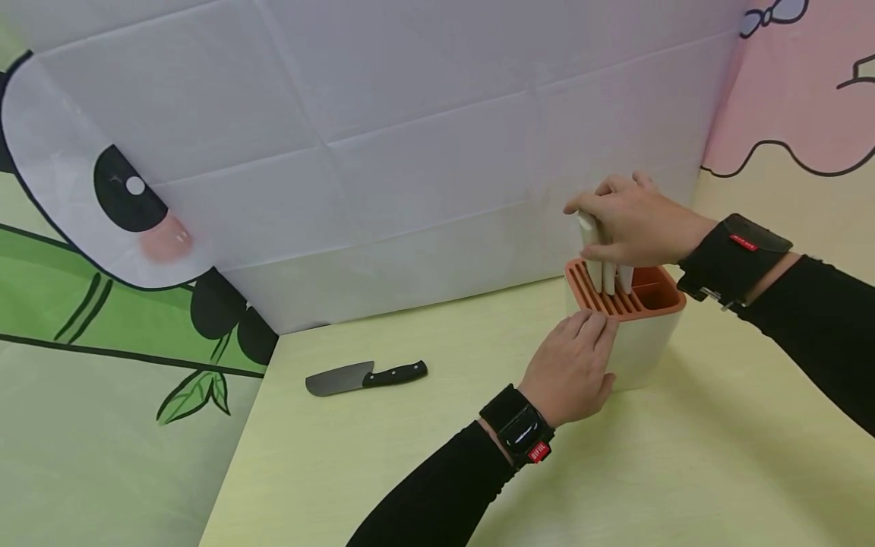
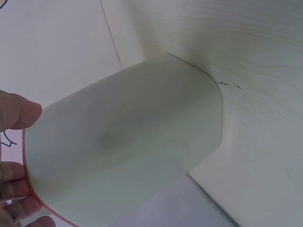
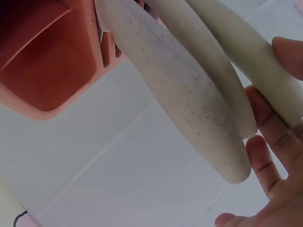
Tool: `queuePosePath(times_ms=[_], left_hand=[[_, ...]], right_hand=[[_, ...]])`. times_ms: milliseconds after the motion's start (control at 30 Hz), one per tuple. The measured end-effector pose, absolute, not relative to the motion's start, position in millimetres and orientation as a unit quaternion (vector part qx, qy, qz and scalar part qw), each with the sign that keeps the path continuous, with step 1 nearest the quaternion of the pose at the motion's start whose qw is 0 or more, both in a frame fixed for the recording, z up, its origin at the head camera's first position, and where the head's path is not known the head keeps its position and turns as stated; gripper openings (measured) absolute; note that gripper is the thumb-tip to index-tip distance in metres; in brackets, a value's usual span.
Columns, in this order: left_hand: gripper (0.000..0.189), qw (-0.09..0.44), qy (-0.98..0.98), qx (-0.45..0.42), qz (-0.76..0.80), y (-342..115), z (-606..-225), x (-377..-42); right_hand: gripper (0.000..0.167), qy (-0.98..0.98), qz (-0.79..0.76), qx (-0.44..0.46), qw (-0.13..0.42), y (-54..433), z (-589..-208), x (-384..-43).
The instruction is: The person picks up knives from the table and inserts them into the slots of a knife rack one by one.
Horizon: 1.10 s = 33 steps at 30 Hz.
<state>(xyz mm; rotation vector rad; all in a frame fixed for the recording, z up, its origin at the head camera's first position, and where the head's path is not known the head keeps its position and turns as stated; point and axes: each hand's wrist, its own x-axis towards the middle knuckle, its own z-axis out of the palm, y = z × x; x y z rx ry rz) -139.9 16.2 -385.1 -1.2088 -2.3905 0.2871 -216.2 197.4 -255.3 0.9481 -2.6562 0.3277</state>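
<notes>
My right hand pinches the pale handle of a knife between thumb and fingers. That knife is the leftmost of three pale-handled knives standing in the slots of a knife block, white with an orange slotted top. In the right wrist view the speckled handle of another knife is nearest the camera. The blades are hidden inside the block. My left hand rests against the block's near left side, its fairly straight fingers touching the orange rim.
A black-handled cleaver-shaped knife lies flat on the pale wood-grain table, left of the block. A white cloth-like backdrop with cartoon prints rises behind the table. The block's top also has a wider open compartment.
</notes>
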Motion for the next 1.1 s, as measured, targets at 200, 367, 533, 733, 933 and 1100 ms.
queuePosePath(times_ms=[200, 367, 533, 733, 933, 1100], left_hand=[[0.07, 0.224, -0.864, -0.438, 0.107, 16, -385, -140], [0.07, 0.224, -0.864, -0.437, 0.109, 15, -385, -140], [0.07, 0.221, -0.865, -0.435, 0.113, 15, -385, -141], [0.07, 0.22, -0.867, -0.433, 0.111, 15, -386, -140], [0.07, 0.228, -0.864, -0.436, 0.111, 15, -387, -140], [0.07, 0.23, -0.864, -0.435, 0.106, 15, -388, -140]], right_hand=[[0.051, -0.914, 0.102, 0.347, 0.185, 197, -258, -219], [0.05, -0.901, 0.089, 0.37, 0.209, 196, -262, -222], [0.054, -0.9, 0.079, 0.375, 0.205, 194, -266, -222], [0.061, -0.907, 0.047, 0.372, 0.192, 192, -275, -220], [0.058, -0.908, 0.052, 0.368, 0.192, 192, -279, -218], [0.06, -0.91, 0.06, 0.363, 0.193, 191, -282, -219]])
